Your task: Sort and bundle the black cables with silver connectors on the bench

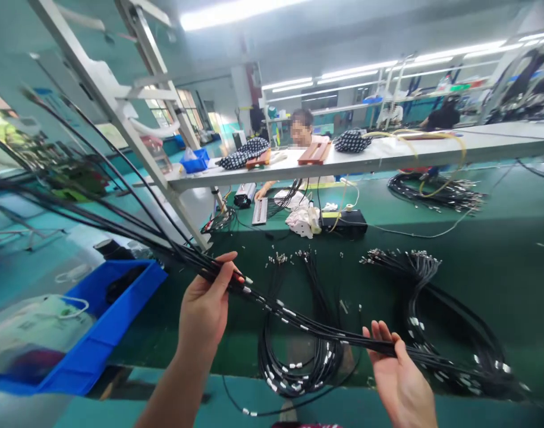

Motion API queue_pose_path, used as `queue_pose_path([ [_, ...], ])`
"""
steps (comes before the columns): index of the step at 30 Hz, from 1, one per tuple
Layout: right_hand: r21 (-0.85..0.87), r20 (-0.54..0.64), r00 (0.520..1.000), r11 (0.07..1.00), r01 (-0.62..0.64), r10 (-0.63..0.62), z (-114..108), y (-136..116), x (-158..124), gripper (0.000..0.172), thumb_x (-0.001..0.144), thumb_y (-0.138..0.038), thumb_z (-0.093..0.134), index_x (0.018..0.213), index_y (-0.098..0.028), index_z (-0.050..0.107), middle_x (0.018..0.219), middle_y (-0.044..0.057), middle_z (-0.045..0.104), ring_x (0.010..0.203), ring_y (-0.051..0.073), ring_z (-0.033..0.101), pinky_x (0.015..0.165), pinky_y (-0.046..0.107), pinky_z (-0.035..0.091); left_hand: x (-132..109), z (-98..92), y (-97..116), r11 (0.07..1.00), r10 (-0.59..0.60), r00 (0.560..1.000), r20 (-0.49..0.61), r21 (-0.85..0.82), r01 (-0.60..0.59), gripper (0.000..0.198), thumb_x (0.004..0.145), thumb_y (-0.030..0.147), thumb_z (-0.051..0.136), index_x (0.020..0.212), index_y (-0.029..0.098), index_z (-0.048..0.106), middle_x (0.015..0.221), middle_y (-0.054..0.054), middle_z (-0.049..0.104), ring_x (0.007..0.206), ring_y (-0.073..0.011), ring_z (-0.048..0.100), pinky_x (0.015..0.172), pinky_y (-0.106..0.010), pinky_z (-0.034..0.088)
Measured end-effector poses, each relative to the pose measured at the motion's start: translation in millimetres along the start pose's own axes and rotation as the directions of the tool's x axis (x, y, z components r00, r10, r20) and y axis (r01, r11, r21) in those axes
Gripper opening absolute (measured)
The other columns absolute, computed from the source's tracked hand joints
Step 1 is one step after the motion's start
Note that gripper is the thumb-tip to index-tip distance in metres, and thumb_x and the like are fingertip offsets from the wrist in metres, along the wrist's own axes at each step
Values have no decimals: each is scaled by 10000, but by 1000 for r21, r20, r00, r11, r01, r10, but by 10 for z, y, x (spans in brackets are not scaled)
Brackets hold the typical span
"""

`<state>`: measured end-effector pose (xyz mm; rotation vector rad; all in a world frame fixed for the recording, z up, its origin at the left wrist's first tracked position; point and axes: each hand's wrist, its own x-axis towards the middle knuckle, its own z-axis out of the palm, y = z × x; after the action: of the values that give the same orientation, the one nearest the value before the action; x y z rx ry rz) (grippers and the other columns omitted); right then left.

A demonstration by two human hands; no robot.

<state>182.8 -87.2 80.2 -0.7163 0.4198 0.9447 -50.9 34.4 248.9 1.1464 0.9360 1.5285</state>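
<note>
A bundle of black cables (316, 329) with white labels stretches between my hands above the green bench. My left hand (209, 297) is closed around its left part, where loose ends fan out to the upper left. Thumb and fingers of my right hand (399, 362) pinch the bundle farther right; beyond it the cables run toward the lower right. Below the bundle lies a looped bunch of labelled black cables (293, 380), its ends pointing away from me. Another bunch of cables (417, 291) rests to the right, near my right hand.
A blue bin (124, 321) with bags stands at the left. A white shelf (263, 172) on metal posts crosses above the green bench (499, 249). Behind it sits a co-worker (302, 128). A black box (345, 223) and a coiled cable bunch (432, 190) lie farther back.
</note>
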Motion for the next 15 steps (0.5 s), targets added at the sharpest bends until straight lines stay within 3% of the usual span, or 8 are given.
queue_pose_path([
  [3, 34, 58, 998, 999, -2, 0, 38, -151, -60, 149, 898, -192, 383, 901, -174, 531, 1016, 44, 583, 982, 151, 564, 775, 305, 538, -58, 343, 253, 987, 159, 986, 47, -16, -159, 165, 751, 257, 622, 865, 141, 650, 752, -30, 624, 702, -115, 567, 639, -207, 469],
  [6, 64, 94, 993, 996, 61, -67, 37, -388, -97, 135, 883, -197, 405, 909, -169, 535, 1052, 53, 575, 1025, 161, 544, 795, 297, 529, -59, 594, 310, 982, 176, 984, 43, -75, -172, 157, 812, 256, 527, 767, 130, 611, 770, -56, 635, 792, -161, 592, 724, -282, 489],
  [9, 60, 115, 979, 985, 159, -165, -50, -693, -99, 110, 867, -220, 444, 911, -170, 531, 1074, 61, 563, 1048, 177, 530, 819, 308, 520, 32, 652, 106, 977, -14, 999, -35, -215, 6, 135, 827, 163, 456, 746, 137, 561, 696, -28, 593, 736, -158, 596, 727, -355, 503],
  [11, 67, 118, 965, 971, 230, -236, -138, -893, -73, 87, 849, -214, 468, 902, -169, 521, 1035, 56, 569, 1035, 183, 537, 845, 338, 509, 109, 590, -129, 936, -180, 979, -98, -324, 140, 137, 812, 76, 418, 754, 138, 526, 612, 14, 513, 562, -98, 534, 598, -278, 497],
  [13, 82, 93, 952, 955, 286, -293, -222, -1054, -35, 58, 823, -188, 482, 869, -162, 507, 911, 34, 576, 948, 167, 574, 855, 354, 504, 154, 492, -399, 873, -349, 927, -136, -407, 269, 166, 812, 40, 372, 726, 133, 479, 546, 45, 406, 425, -51, 403, 448, -182, 402],
  [15, 85, 59, 941, 941, 327, -333, -293, -1155, -2, 43, 796, -170, 495, 836, -154, 494, 761, -5, 540, 791, 127, 593, 846, 341, 507, 141, 400, -681, 808, -504, 847, -168, -440, 393, 226, 833, 47, 300, 652, 142, 399, 508, 62, 306, 363, -41, 294, 369, -154, 298],
])
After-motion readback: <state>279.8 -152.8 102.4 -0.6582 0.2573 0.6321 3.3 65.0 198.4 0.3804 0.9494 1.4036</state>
